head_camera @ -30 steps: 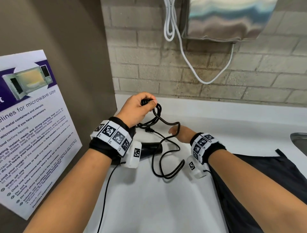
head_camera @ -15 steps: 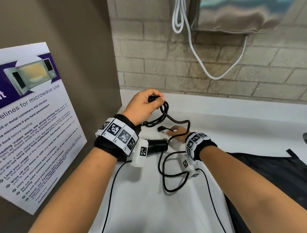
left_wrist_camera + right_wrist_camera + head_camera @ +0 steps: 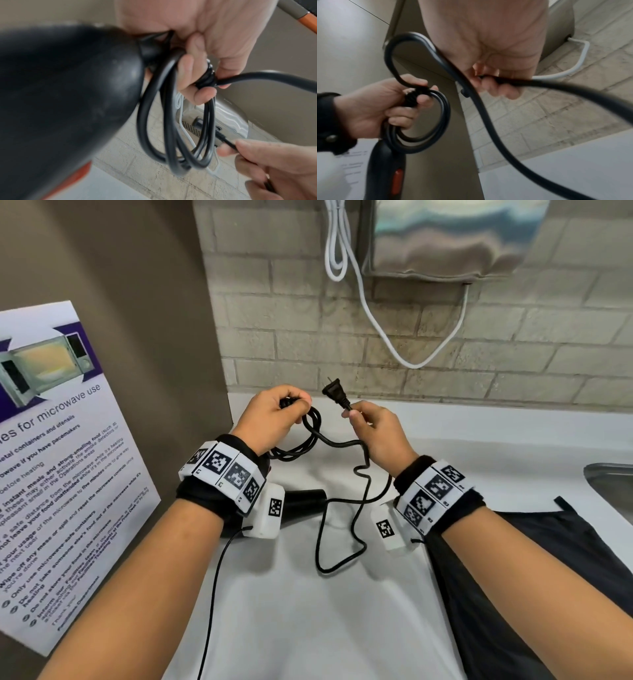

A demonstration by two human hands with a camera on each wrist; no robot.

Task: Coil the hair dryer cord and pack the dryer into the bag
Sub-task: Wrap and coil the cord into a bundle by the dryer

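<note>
My left hand point(image 3: 291, 409) grips several loops of the black cord point(image 3: 308, 440) above the counter, fingers curled round the bundle point(image 3: 173, 121). The black hair dryer point(image 3: 305, 501) with an orange switch point(image 3: 396, 180) hangs under that wrist. My right hand point(image 3: 356, 414) pinches the cord just below the plug point(image 3: 337, 395), which points up and left, close beside the left hand. A slack length of cord point(image 3: 342, 542) droops between the hands onto the counter. The black bag point(image 3: 513, 577) lies flat at the right, under my right forearm.
A microwave poster point(image 3: 51, 457) leans on the brown wall at the left. A steel hand dryer point(image 3: 445, 234) with a white cable point(image 3: 376, 330) hangs on the brick wall ahead. A sink rim point(image 3: 609, 484) shows at the right edge of the white counter point(image 3: 308, 628).
My right hand has come up off the counter with the plug end and now holds it beside the left hand. The left hand keeps its grip on the loops.
</note>
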